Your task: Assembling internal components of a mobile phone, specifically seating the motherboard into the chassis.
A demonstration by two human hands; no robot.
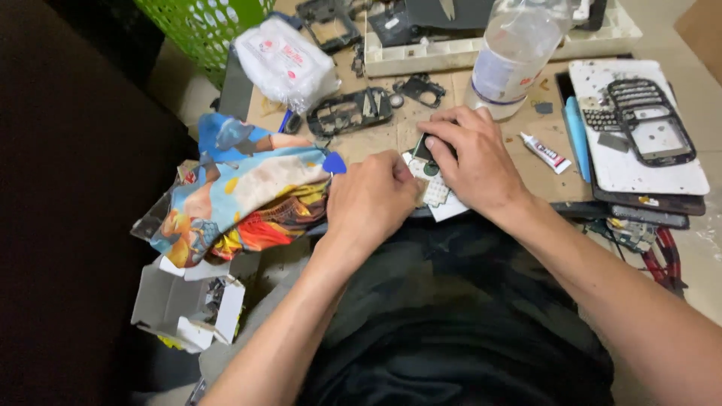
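Dark trousers fill the near foreground. Left hand (370, 197) pinches a blue pick (335, 163); right hand (470, 159), fingers curled, presses one small white keypad phone (435, 188) at the board's near edge. Around: one glue tube (547, 153), one clear bottle (514, 56), two black phone frames (350, 111). Cluttered; little free room.

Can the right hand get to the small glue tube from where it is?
Probably yes. The right hand rests on a small phone part, and the glue tube lies just to its right on the bare cardboard work surface, with nothing between them.
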